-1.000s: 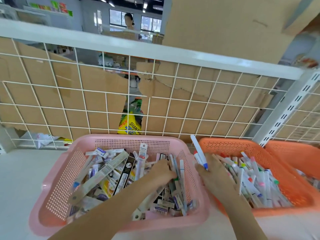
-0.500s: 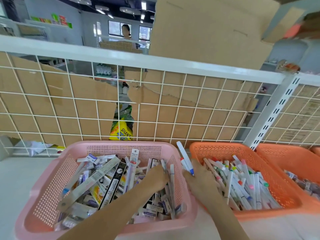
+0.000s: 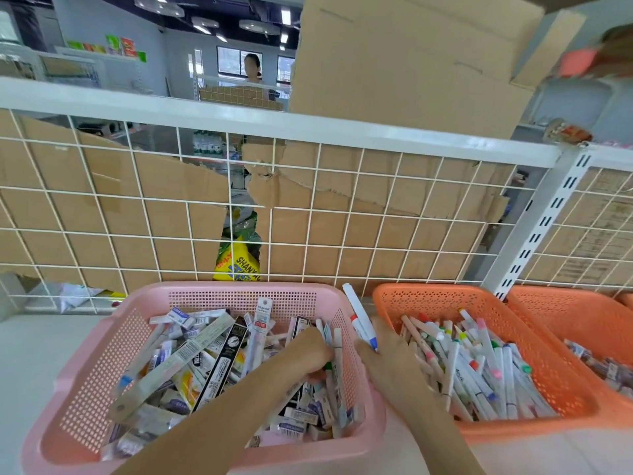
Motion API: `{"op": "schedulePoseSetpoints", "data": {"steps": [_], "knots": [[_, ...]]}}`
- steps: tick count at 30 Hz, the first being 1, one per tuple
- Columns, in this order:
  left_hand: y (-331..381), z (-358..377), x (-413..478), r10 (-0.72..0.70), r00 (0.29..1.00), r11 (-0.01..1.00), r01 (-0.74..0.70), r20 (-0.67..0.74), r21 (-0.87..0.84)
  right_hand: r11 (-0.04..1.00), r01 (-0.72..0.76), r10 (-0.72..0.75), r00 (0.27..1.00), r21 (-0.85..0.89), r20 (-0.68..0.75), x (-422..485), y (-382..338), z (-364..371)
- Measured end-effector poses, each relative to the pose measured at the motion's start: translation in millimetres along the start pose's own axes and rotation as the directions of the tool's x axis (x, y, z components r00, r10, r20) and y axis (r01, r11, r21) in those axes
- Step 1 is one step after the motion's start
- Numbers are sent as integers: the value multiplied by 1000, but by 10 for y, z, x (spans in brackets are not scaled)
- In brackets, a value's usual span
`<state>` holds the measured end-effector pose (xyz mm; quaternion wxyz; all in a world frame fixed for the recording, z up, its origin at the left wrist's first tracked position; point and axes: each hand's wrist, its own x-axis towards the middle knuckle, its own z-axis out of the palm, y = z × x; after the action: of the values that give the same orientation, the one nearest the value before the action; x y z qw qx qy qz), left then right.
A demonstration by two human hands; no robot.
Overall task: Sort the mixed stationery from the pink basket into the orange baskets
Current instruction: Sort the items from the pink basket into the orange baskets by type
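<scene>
While left hand (image 3: pixel 308 351) curls among pens (image 3: pixel 338 344), right hand (image 3: pixel 390 365) grips markers (image 3: pixel 359 317)

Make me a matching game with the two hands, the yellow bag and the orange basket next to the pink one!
Things:
1. left hand
2. right hand
3. yellow bag
4. near orange basket

Places or states:
A. behind the wire grid
B. holds white markers
C. down in the pink basket
D. piled with colour-capped pens

Pairs: 1-C, 2-B, 3-A, 4-D
</scene>
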<state>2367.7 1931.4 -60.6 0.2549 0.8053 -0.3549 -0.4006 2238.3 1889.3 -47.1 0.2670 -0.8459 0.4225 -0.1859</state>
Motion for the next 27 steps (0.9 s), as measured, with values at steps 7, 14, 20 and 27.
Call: {"op": "schedulePoseSetpoints", "data": {"steps": [7,14,20,27], "knots": [[-10,28,-85,-3,997,1000,5,78,-27,999,-27,27,1000,22,-4,4,-4,24],[-78,43,-73,184,977,983,-184,-109,10,998,-31,32,999,55,-13,-41,-5,-16],[-99,-165,-111,248,915,899,-339,-317,-277,998,-50,56,984,40,-171,-82,94,-146],[-330,-364,-88,210,902,873,-347,-377,-344,989,-103,131,946,109,-297,-258,324,-396]]}}
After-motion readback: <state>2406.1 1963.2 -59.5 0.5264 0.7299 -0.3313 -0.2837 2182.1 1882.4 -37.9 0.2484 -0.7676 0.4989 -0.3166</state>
